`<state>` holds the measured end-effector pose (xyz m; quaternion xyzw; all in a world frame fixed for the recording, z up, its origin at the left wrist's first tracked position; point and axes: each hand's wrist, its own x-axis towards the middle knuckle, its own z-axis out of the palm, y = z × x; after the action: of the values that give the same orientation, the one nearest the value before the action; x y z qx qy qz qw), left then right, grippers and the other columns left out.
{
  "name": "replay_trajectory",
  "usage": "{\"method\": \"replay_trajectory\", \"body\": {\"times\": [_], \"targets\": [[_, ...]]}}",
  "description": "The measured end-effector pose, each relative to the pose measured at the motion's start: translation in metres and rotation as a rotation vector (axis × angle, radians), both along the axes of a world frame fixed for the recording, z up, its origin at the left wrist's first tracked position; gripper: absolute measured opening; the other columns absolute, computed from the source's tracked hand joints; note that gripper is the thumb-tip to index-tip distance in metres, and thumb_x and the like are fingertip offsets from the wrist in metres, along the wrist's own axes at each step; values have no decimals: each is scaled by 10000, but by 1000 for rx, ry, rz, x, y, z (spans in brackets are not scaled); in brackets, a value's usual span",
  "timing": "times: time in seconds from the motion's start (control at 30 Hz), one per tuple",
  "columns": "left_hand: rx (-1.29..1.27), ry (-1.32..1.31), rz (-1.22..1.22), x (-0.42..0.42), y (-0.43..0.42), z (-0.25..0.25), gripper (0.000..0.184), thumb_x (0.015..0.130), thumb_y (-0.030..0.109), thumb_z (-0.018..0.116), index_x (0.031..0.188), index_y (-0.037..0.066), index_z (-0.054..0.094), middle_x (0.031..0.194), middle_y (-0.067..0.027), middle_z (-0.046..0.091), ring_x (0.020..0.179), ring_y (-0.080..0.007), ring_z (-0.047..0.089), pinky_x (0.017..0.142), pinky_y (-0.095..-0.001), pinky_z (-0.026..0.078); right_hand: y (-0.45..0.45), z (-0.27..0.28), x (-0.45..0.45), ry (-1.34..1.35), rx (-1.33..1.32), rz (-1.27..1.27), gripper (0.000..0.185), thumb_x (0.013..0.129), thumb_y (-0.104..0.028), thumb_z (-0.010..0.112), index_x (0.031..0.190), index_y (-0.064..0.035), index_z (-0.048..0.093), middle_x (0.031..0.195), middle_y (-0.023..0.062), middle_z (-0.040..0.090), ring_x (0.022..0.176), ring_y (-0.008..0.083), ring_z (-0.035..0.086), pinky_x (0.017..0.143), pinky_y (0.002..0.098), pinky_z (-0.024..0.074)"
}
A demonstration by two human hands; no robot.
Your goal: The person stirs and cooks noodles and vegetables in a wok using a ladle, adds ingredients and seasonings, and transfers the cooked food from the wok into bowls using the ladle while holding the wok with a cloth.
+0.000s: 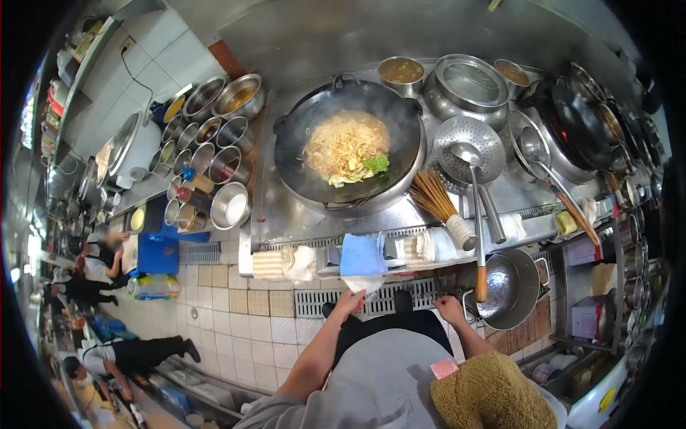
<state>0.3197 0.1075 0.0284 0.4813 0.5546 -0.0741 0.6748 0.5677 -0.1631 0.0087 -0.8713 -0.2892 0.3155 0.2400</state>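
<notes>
My left hand is at the counter's front edge, its fingers closed at the lower corner of a white cloth that hangs beneath a folded blue towel. Lower right, my right hand has its fingers curled with nothing visible in them, close to the loop handle of a metal pot. In front of me a large black wok holds steaming noodles with some green leaf and pale cabbage at their near side. A ladle with a wooden handle lies across a perforated skimmer.
A bamboo brush leans right of the wok. Behind it stand a lidded steel pot and a bowl of broth. Steel seasoning containers crowd the left. Stacked woks stand right. Other people work at far left.
</notes>
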Motion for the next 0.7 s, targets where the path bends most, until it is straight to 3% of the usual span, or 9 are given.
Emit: {"method": "replay_trajectory", "body": {"times": [0.1, 0.17, 0.23, 0.33, 0.43, 0.57, 0.6, 0.7], "targets": [[6, 21, -13, -20, -14, 22, 368, 877, 420, 661, 913, 56, 618, 748, -17, 593, 628, -105, 564, 573, -271, 507, 39, 9, -3, 102, 109, 93, 409, 811, -424, 671, 803, -16, 707, 779, 207, 667, 774, 342, 664, 694, 400, 513], [46, 42, -37, -24, -25, 36, 355, 870, 409, 672, 890, 58, 625, 744, -17, 596, 618, -96, 563, 545, -253, 491, 70, 22, -15, 193, 177, 177, 426, 814, -438, 678, 887, -19, 709, 815, 180, 681, 779, 296, 669, 706, 380, 515], [41, 43, -65, -31, -37, 36, 354, 870, 406, 673, 892, 55, 625, 744, -21, 599, 618, -96, 565, 536, -253, 489, 100, 27, -35, 299, 128, 209, 445, 807, -367, 718, 1068, -11, 659, 912, 135, 697, 827, 243, 664, 733, 365, 513], [-17, -13, -82, -39, -55, 36, 318, 876, 367, 672, 886, 52, 625, 690, -29, 592, 547, -103, 548, 485, -253, 468, 133, -33, -69, 497, 313, 215, 503, 790, -258, 753, 1198, -18, 583, 1025, 97, 684, 872, 198, 640, 742, 348, 504], [3, -45, -76, -49, -75, 57, 320, 885, 363, 663, 825, 55, 599, 644, -33, 583, 498, -100, 528, 446, -244, 439, 150, 32, -87, 921, 254, 121, 523, 779, -177, 762, 1240, -45, 552, 1058, 75, 659, 878, 169, 610, 719, 319, 488], [40, -30, -108, -78, -91, 63, 319, 877, 370, 668, 860, 55, 620, 616, -32, 571, 464, -95, 500, 405, -247, 405, 145, 4, -107, 931, -5, 133, 373, 833, -234, 709, 1155, -64, 632, 972, 45, 664, 808, 145, 589, 658, 293, 460], [52, -24, -122, -86, -96, 62, 319, 875, 371, 670, 866, 56, 624, 612, -32, 569, 459, -94, 495, 398, -248, 397, 139, 38, -111, 931, 26, 104, 345, 850, -279, 696, 1110, -54, 660, 949, 41, 670, 791, 139, 591, 660, 297, 462], [44, -63, -70, -107, -110, 58, 311, 867, 365, 680, 873, 58, 634, 613, -33, 571, 463, -94, 498, 391, -251, 385, 125, 29, -115, 832, 56, 84, 380, 849, -307, 702, 1105, -31, 658, 938, 43, 671, 759, 137, 587, 641, 307, 459]]}}
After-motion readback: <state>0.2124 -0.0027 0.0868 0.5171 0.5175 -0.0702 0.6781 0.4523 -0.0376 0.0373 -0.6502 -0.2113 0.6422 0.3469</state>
